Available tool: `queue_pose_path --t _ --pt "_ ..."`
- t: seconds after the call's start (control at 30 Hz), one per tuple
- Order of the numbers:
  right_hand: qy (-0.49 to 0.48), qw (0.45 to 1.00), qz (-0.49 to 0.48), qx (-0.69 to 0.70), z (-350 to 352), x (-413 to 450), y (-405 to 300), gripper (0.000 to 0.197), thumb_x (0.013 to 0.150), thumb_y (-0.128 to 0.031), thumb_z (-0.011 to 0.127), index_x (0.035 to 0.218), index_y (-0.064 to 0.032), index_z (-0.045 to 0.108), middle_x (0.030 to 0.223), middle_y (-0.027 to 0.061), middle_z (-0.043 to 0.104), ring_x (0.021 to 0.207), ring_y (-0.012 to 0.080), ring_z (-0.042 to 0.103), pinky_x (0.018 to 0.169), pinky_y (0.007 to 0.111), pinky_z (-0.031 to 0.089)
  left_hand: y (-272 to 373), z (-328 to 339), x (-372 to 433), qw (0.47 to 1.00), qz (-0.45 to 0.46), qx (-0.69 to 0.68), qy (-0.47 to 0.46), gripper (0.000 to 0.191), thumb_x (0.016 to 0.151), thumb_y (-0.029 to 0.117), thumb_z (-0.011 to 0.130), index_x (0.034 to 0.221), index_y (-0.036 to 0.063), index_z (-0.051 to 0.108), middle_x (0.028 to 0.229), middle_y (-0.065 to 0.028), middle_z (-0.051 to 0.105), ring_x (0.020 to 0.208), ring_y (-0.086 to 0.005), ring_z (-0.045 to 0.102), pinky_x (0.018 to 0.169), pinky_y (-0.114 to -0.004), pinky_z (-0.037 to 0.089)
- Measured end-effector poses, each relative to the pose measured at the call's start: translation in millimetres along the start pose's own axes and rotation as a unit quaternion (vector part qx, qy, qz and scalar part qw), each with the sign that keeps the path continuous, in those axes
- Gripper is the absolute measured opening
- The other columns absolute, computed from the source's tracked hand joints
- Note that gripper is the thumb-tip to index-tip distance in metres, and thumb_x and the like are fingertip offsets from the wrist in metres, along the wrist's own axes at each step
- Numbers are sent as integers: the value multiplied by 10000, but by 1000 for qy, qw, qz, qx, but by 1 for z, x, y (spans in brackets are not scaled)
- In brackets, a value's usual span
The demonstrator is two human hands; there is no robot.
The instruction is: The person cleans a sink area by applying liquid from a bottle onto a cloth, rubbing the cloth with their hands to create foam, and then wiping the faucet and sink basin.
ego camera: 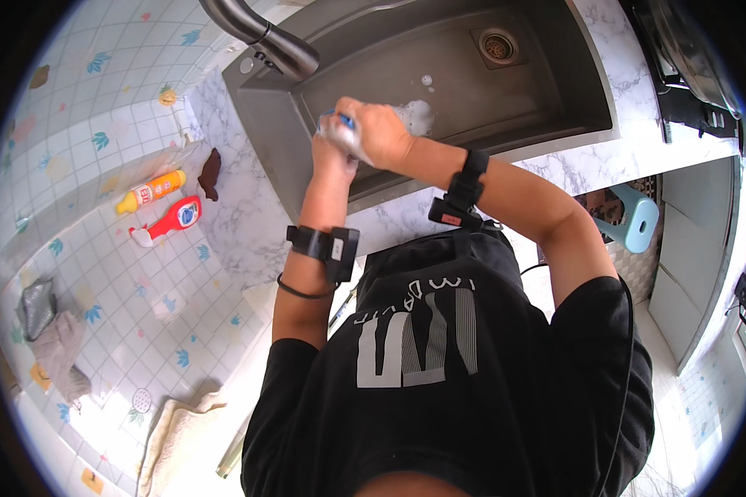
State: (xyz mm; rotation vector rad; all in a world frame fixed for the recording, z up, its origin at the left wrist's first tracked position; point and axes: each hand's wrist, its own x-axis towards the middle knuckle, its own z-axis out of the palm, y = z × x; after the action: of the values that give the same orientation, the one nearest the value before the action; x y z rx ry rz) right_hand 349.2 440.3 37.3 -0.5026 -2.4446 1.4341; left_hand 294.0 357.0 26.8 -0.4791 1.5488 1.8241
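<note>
Both hands meet over the left part of a dark grey sink (373, 74). My right hand (382, 133) is closed over a foamy white-and-blue cloth (348, 133), whose exact kind is hard to tell. Beneath and to the left, my left hand (332, 155) grips the same item from the other side; its fingers are largely hidden by suds and by my right hand. White foam (416, 118) lies on the sink floor just right of my hands. A brushed metal faucet (292, 53) reaches over the sink's left end, above my hands in the picture.
A drain strainer (498, 47) sits at the sink's far right. Left of the marbled counter (236, 230) are a yellow-orange bottle (152, 191), a red bottle (174, 220) and a dark brown item (210, 175). A light blue stool (635, 217) stands below the counter, right.
</note>
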Motion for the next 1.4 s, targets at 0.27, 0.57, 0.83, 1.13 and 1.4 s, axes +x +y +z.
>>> queue_pose_path --t 0.27,0.57,0.83,1.13,1.4 --pt "39 998 -54 22 2 8 26 204 791 -304 549 873 -118 549 688 181 601 653 368 590 626 432 479 -3 -6 -2 995 -5 79 -56 294 845 328 500 959 57 500 809 -39 546 679 -159 556 543 -303 448" --pt "44 996 41 71 -11 12 17 209 782 -319 544 858 -124 549 673 190 588 658 377 584 616 454 470 4 1 -3 982 27 120 -141 297 871 369 461 944 84 506 779 -32 549 657 -138 572 468 -263 455" --pt "27 993 106 46 -11 29 51 192 850 -255 525 882 -65 539 705 199 579 705 408 568 626 418 462 18 12 -14 985 21 111 -133 274 860 336 484 955 80 513 808 -17 540 643 -128 515 490 -257 394" --pt "-46 898 247 362 -54 33 91 344 859 -345 529 1009 -37 494 823 101 539 633 157 548 560 277 460 28 -4 -12 976 130 72 -160 463 742 223 505 1166 53 431 1094 -98 520 976 -227 537 779 -380 449" --pt "-98 765 230 593 -55 15 58 530 805 -268 602 1252 -115 363 1019 71 530 822 164 563 605 296 470 14 1 -1 971 172 54 -159 577 680 136 440 1242 37 350 1153 -128 466 1048 -230 490 839 -415 431"
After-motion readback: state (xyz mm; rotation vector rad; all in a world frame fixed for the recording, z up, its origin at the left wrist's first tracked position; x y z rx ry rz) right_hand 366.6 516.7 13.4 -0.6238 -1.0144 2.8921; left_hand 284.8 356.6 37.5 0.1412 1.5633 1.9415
